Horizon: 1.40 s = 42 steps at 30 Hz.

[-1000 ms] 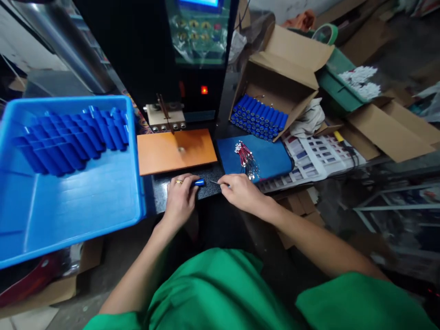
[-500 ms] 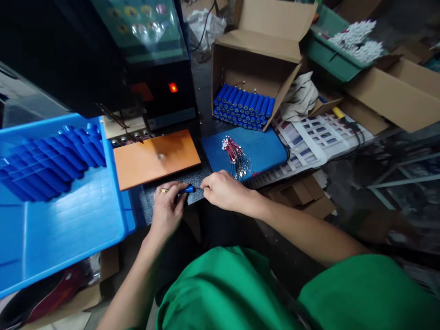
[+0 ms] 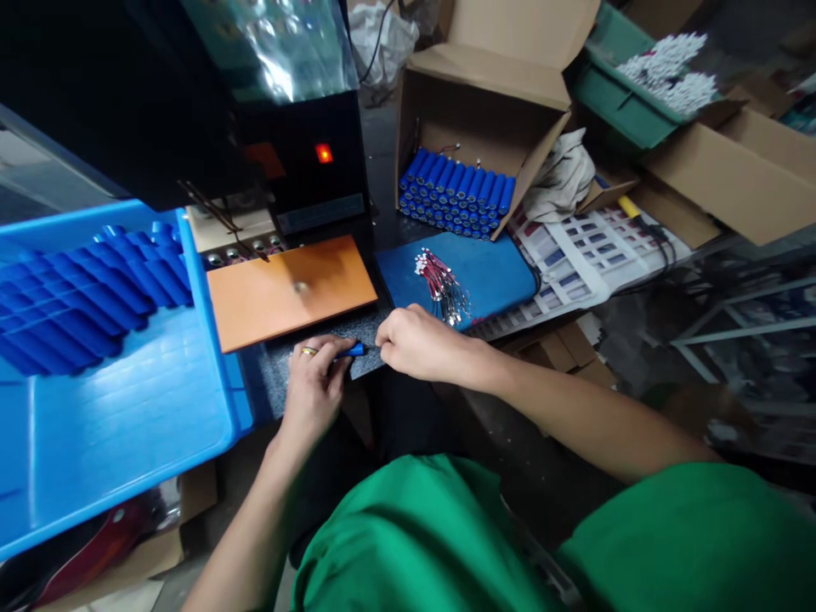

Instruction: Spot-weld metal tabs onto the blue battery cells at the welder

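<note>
My left hand [image 3: 314,378], with a ring on one finger, is closed around a blue cylindrical battery cell [image 3: 353,349] on the dark speckled worktop [image 3: 366,365]. One end of the cell sticks out towards the right. Just beyond that end, my right hand [image 3: 411,342] is closed in a pinch; anything between its fingertips is too small or hidden to make out. Behind my hands lies an orange board [image 3: 261,304]. A bundle of red and black wire leads with white connectors [image 3: 439,285] rests on a blue pad [image 3: 494,272], past my right hand.
On the left stands a blue bin [image 3: 146,408] with rows of blue cells [image 3: 70,310]. A cardboard box [image 3: 490,98] of stacked cells [image 3: 456,191] sits behind the pad. A dark machine [image 3: 312,183] with a lit red switch rises at the back. Upper right is a green crate [image 3: 618,106].
The view has shifted slightly. Both hands keep nearly the same pose, with the cell still in my left hand and my right hand pinched by its end.
</note>
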Tool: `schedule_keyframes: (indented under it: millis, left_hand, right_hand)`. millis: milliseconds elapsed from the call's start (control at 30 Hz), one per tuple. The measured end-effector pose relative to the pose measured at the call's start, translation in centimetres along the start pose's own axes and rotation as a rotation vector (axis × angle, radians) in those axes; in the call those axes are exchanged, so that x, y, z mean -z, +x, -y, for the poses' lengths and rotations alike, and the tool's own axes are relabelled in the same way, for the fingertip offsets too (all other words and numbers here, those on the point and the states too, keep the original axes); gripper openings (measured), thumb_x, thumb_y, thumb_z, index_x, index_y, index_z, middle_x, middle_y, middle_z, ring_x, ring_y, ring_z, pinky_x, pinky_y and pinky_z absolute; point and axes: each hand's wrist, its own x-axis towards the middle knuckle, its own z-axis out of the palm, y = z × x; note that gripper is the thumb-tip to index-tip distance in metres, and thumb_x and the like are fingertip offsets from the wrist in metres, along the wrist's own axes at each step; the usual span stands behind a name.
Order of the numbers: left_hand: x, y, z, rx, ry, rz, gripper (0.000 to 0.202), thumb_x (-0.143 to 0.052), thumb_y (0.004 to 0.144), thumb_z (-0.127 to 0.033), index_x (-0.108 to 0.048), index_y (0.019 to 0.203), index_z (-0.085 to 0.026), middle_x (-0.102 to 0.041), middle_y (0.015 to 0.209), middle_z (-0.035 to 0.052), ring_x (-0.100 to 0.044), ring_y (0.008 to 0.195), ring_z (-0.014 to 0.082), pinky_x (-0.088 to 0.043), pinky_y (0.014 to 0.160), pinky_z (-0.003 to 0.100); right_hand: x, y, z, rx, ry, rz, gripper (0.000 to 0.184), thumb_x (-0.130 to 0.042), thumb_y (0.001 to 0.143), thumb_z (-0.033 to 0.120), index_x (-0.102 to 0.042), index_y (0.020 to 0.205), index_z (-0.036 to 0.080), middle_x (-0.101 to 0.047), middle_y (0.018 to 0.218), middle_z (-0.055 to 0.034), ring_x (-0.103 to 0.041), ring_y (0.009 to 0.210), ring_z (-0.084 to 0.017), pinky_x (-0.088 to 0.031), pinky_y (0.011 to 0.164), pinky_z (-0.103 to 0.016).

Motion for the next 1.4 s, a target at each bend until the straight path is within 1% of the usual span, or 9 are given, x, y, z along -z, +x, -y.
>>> schedule_keyframes:
  millis: [133, 300, 433, 500, 633, 833, 967, 1067, 1400]
  left_hand:
    - [-0.1, -0.1, 0.1, -0.010, -0.004, -0.004, 0.022, -0.051, 0.091, -0.025, -0.067, 0.105, -0.020, -0.065, 0.103, 0.0079, -0.054, 0.099, 0.0247, -0.042, 0.086, 0.041]
    - [0.0, 0.0, 0.2, -0.012, -0.013, -0.005, 0.022, -0.051, 0.091, -0.025, -0.068, 0.104, -0.020, -0.065, 0.102, 0.0079, -0.054, 0.097, 0.0248, -0.043, 0.085, 0.041]
    - [0.1, 0.1, 0.3, -0.021, -0.032, 0.006, 0.022, -0.050, 0.091, -0.024, -0.068, 0.103, -0.021, -0.065, 0.100, 0.0074, -0.055, 0.095, 0.0238, -0.045, 0.083, 0.039]
    - [0.1, 0.0, 0.3, -0.026, -0.036, 0.006, 0.022, -0.050, 0.091, -0.023, -0.068, 0.103, -0.021, -0.065, 0.100, 0.0072, -0.055, 0.095, 0.0236, -0.045, 0.084, 0.039]
    - [0.0, -0.1, 0.3, -0.025, -0.045, -0.003, 0.022, -0.050, 0.091, -0.023, -0.068, 0.104, -0.021, -0.066, 0.100, 0.0070, -0.055, 0.096, 0.0237, -0.044, 0.085, 0.040]
    - [0.0, 0.0, 0.3, -0.018, -0.056, 0.001, 0.023, -0.049, 0.091, -0.023, -0.068, 0.104, -0.021, -0.066, 0.100, 0.0069, -0.056, 0.095, 0.0236, -0.044, 0.085, 0.041]
    - [0.0, 0.0, 0.2, -0.011, -0.061, 0.001, 0.023, -0.049, 0.091, -0.024, -0.068, 0.104, -0.022, -0.066, 0.100, 0.0071, -0.056, 0.095, 0.0240, -0.044, 0.085, 0.041]
    - [0.0, 0.0, 0.1, -0.006, -0.062, -0.001, 0.023, -0.050, 0.091, -0.025, -0.068, 0.104, -0.022, -0.065, 0.099, 0.0071, -0.056, 0.096, 0.0243, -0.044, 0.085, 0.041]
    - [-0.1, 0.0, 0.2, 0.002, -0.050, 0.001, 0.022, -0.050, 0.091, -0.025, -0.068, 0.104, -0.022, -0.065, 0.100, 0.0069, -0.055, 0.097, 0.0240, -0.044, 0.086, 0.040]
  right_hand:
    - [0.3, 0.2, 0.3, -0.008, -0.003, 0.009, 0.021, -0.052, 0.075, 0.008, -0.072, 0.070, 0.012, -0.072, 0.073, -0.0115, -0.063, 0.068, -0.017, -0.036, 0.061, -0.027]
    - [0.3, 0.8, 0.1, -0.025, 0.031, 0.026, 0.020, -0.054, 0.074, 0.008, -0.073, 0.073, 0.011, -0.072, 0.074, -0.0102, -0.061, 0.067, -0.015, -0.037, 0.059, -0.025]
    - [0.7, 1.4, -0.1, -0.012, 0.061, 0.073, 0.020, -0.054, 0.072, 0.007, -0.073, 0.071, 0.011, -0.070, 0.068, -0.0080, -0.059, 0.064, -0.014, -0.036, 0.057, -0.025]
    - [1.1, 1.6, 0.1, -0.021, 0.050, 0.098, 0.020, -0.054, 0.071, 0.006, -0.073, 0.071, 0.010, -0.069, 0.067, -0.0081, -0.058, 0.062, -0.014, -0.035, 0.056, -0.025]
    - [1.7, 1.8, 0.8, -0.041, 0.015, 0.117, 0.020, -0.055, 0.071, 0.006, -0.074, 0.075, 0.009, -0.069, 0.069, -0.0094, -0.058, 0.062, -0.014, -0.034, 0.056, -0.025]
    - [1.6, 1.6, 1.3, -0.032, -0.014, 0.114, 0.020, -0.055, 0.073, 0.006, -0.074, 0.080, 0.007, -0.069, 0.072, -0.0104, -0.057, 0.061, -0.013, -0.034, 0.056, -0.025]
    - [1.4, 1.4, 1.3, -0.025, -0.045, 0.086, 0.024, -0.055, 0.074, 0.006, -0.074, 0.088, 0.007, -0.070, 0.074, -0.0107, -0.059, 0.064, -0.015, -0.036, 0.059, -0.025]
    - [1.3, 1.5, 1.2, -0.025, -0.062, 0.089, 0.027, -0.054, 0.074, 0.006, -0.073, 0.092, 0.007, -0.070, 0.076, -0.0111, -0.060, 0.067, -0.016, -0.037, 0.060, -0.026]
    - [1.7, 1.5, 1.3, -0.015, -0.050, 0.096, 0.028, -0.054, 0.072, 0.006, -0.073, 0.093, 0.006, -0.070, 0.075, -0.0111, -0.059, 0.067, -0.016, -0.037, 0.060, -0.026]
